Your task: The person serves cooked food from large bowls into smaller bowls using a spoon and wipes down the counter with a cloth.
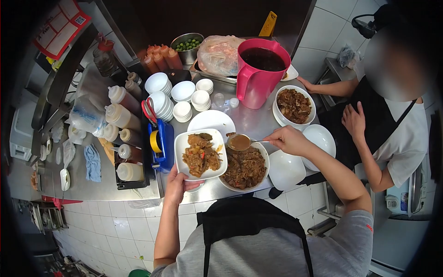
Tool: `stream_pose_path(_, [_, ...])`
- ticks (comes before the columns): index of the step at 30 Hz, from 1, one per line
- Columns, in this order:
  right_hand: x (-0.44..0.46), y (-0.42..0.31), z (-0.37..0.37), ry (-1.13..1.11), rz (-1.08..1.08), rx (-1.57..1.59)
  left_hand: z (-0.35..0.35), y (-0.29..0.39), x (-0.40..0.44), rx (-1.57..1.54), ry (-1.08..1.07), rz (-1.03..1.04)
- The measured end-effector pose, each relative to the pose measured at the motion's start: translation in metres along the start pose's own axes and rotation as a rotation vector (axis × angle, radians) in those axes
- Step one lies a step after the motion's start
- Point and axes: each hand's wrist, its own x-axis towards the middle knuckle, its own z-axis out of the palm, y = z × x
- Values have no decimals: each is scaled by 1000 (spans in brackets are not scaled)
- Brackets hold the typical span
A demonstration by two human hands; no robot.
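My left hand (176, 184) grips the near-left edge of a square white bowl (223, 173) that holds pieces of brown stewed meat (201, 156) with bits of red and yellow. In my right hand (285, 140) is the handle of a ladle (239, 142), its round cup full of brown sauce. The cup hangs over the far rim of a round white bowl (266, 161) heaped with shredded brown meat (244, 168). The square bowl is just left of the ladle. Behind them lies a white plate (211, 121), partly covered by the square bowl.
A co-worker (369, 120) stands on the right beside another bowl of meat (294, 106). A pink pitcher (251, 85) of dark liquid stands at the back. White bowls (287, 171) sit by my right arm. Left are a blue tape dispenser (162, 143), sauce bottles (122, 116) and stacked small bowls (159, 104).
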Motion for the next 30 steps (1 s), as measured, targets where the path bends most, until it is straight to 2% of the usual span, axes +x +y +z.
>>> stream_pose_path(4, [15,-37,-10,1,-46,-59,13,-5,7,2,-38,-48])
stream_pose_path(10, [29,-72,12,99,-308,-450,25,-10,12,-66,-108,-70])
stream_pose_path(14, [19,-85,6,311,-466,-587,19,-18,16,-95,-124,-44])
stream_pose_path(20, [15,-70,2,280,-299,-535,8,-19,24,-69,-104,1])
stream_pose_path(23, [12,-56,-19,382,-294,-531,-1,-15,21,-119,-75,-9])
stream_pose_path(26, [7,-48,-23,182,-162,-666,-16,-12,15,-92,-1,38])
stream_pose_path(30, [12,-38,8,86,-152,-826,-38,-9,7,-153,60,87])
